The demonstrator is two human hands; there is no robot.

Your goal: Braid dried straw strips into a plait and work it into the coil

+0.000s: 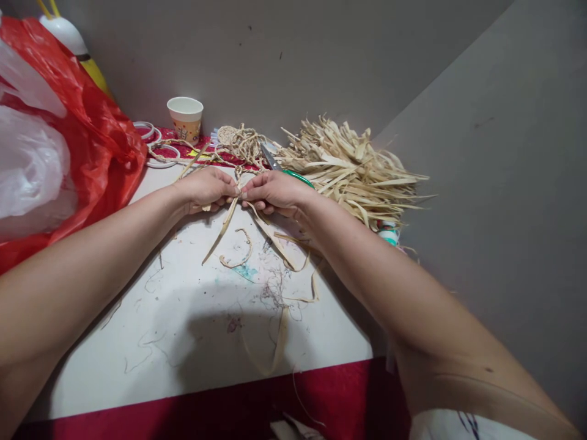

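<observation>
My left hand [208, 188] and my right hand [275, 190] meet above the far part of the white board, fingertips almost touching. Both are closed in a pinch on dry straw strips. One straw strip [223, 231] hangs down from my left fingers, while another strip [270, 235] trails from beneath my right hand toward the board. Behind the fingertips, a twisted straw cord [238, 171] leads back to a tangled coil of cord [243, 142]. Green-handled scissors [298, 177] lie just behind my right hand, partly hidden by it. My fingers hide the exact point where the strips join.
A big bundle of dry straw [353, 168] lies at the back right. A paper cup [186, 119] and white rings [164, 156] stand at the back left, near a red plastic bag [87, 116]. Loose threads and a short cord piece [247, 247] lie on the white board [183, 342].
</observation>
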